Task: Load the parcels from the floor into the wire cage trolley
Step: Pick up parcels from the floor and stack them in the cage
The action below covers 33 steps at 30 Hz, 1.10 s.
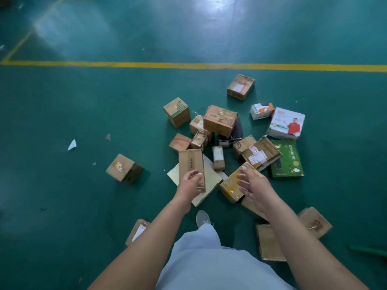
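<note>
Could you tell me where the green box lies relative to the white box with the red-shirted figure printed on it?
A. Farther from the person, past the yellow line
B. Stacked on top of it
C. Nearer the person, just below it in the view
C: the green box lies flat on the floor, just nearer the person than the white box.

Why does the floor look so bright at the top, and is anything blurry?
Head view: overhead lights glare off the glossy green floor at the top; the yellow line bows slightly from the wide lens; the brown parcel at lower right is motion-blurred.
</note>
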Motion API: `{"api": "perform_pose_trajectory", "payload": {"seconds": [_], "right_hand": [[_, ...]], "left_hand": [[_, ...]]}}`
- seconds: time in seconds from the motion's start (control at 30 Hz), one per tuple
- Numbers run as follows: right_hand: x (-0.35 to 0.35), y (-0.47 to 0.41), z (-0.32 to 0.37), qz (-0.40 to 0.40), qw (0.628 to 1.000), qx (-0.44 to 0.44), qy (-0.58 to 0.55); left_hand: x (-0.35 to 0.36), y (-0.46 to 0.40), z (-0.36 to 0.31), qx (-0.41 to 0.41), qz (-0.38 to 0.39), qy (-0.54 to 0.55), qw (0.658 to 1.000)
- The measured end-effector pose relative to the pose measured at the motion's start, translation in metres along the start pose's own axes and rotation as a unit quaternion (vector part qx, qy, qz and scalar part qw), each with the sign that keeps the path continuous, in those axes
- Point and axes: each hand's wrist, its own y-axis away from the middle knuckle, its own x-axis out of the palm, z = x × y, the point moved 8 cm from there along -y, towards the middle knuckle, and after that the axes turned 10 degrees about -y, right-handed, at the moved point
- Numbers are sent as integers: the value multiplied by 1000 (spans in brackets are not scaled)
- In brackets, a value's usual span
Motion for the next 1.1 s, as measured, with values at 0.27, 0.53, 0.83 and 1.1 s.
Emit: {"api": "perform_pose_trajectory", "payload": {"seconds": [0.27, 0.53, 0.83, 1.1], "right_hand": [[109, -25, 3, 25, 996, 27, 76], [180, -55, 14, 69, 988, 27, 133], [251, -89, 21, 135, 965, 72, 214], [335, -112, 59, 218, 946, 54, 235]], "left_hand": [[-95, -29, 15, -36, -59, 80, 994], [-154, -42, 18, -53, -129, 145, 979], [-184, -46, 16, -88, -199, 193, 957], [-228, -52, -11, -82, -258, 230, 935]]}}
